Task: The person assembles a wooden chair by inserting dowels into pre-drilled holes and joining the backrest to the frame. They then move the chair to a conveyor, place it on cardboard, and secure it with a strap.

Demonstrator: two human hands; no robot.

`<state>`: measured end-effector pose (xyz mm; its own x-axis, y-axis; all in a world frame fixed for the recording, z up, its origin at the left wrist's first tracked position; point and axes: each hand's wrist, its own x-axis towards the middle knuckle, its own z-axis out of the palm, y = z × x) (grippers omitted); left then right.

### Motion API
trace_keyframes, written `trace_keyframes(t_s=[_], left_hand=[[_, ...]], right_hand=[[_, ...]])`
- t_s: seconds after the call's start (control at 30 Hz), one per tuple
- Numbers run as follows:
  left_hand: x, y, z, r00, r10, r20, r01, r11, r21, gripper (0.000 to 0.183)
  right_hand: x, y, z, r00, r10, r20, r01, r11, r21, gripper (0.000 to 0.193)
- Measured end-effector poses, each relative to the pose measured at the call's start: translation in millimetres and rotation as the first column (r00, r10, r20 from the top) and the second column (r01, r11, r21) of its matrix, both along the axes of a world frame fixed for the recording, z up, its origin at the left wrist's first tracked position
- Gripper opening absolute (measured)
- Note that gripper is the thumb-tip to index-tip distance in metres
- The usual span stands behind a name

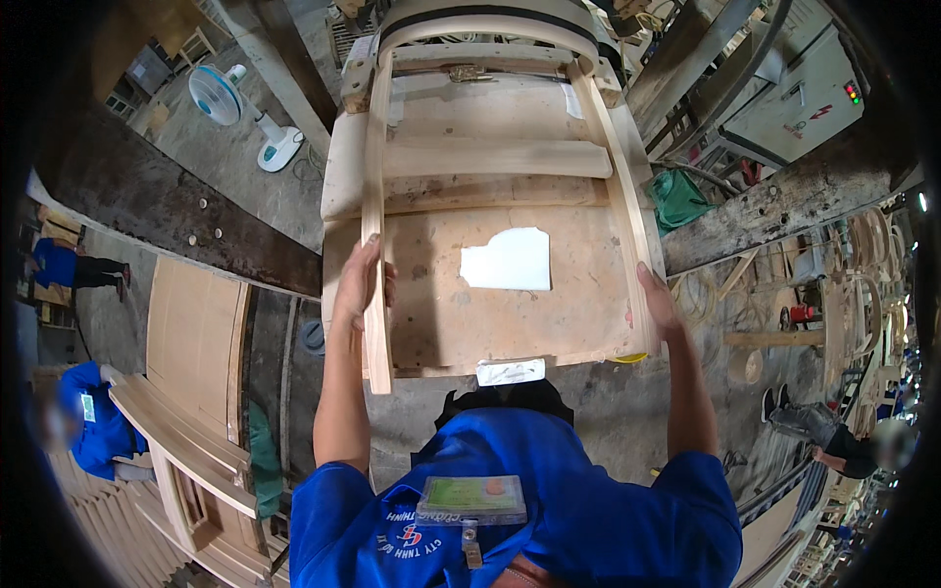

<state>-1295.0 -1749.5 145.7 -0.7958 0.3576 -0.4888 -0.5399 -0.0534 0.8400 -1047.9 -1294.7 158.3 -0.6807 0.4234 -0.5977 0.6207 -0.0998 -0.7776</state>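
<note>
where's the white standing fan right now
In the head view the white standing fan with a pale blue head stands on the concrete floor at upper left, left of the wooden workbench and beyond the dark plank.
</note>
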Motion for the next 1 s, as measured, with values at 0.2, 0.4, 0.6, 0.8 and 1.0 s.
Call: trace_keyframes(t_s=[0.2, 0.4, 0.6, 0.8, 1.0], left_hand=[[-19.2, -8.4, -1.7, 0.998, -0.016, 0.060, 0.018, 1.000, -0.026, 0.046], [-25.7, -8.7, -1.7, 0.998, -0.039, 0.043, 0.042, 0.997, -0.071, 0.051], [-14.3, -4.6, -1.5, 0.999, -0.030, -0.020, 0.029, 0.999, -0.038, 0.054], [-15.5, 0.6, -11.5, 0.990, -0.034, 0.140, 0.032, 0.999, 0.015, 0.058], [-11.5, 12.0, -6.3, 0.994, -0.031, 0.103, 0.039, 0.996, -0.076, 0.066]], right_hand=[[-11.2, -8.8, -5.1, 0.997, -0.024, -0.072, 0.025, 1.000, 0.015, 0.072], [-9.5, -4.4, -2.9, 0.999, 0.032, -0.037, -0.033, 0.999, -0.024, 0.072], [-10.1, -4.2, -1.5, 0.995, -0.048, -0.086, 0.047, 0.999, -0.009, 0.071], [-22.6, 14.5, 31.0, 0.996, 0.087, 0.004, -0.088, 0.993, 0.085, 0.074], [-18.6, 17.2, 18.1, 0.999, 0.043, -0.008, -0.043, 0.998, 0.044, 0.074]])
